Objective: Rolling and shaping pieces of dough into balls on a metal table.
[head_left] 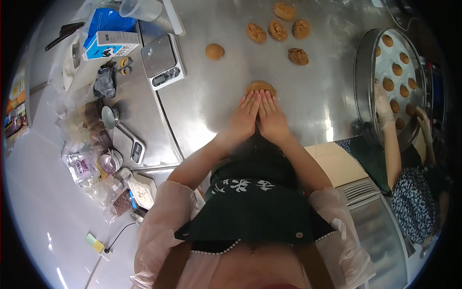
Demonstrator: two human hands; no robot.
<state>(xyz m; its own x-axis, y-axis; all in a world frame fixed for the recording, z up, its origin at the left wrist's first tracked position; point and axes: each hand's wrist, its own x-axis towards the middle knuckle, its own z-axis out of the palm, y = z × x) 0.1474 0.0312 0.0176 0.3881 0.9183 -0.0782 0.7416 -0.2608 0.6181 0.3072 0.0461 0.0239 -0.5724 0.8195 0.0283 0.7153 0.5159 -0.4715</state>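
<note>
Near the table's front edge a flattened piece of brown dough [260, 86] lies under my fingertips. My left hand [245, 115] and my right hand [272, 118] rest on it side by side, fingers straight and flat. Their fingers cover the dough's near part. Farther off sits a smooth, round dough ball [214, 51], to the left of my hands. Beyond my hands lie several rougher dough lumps, among them one lump [277, 30] in the middle of the group and another lump [298, 57] closest to my right hand.
A kitchen scale [163, 61] stands left on the steel table [313, 96], near a blue-and-white carton [111, 44]. A smaller scale [130, 144], bags and bowls fill the left side. At right, a co-worker's gloved hand [383, 103] reaches into a round tray [358, 72] holding several dough balls.
</note>
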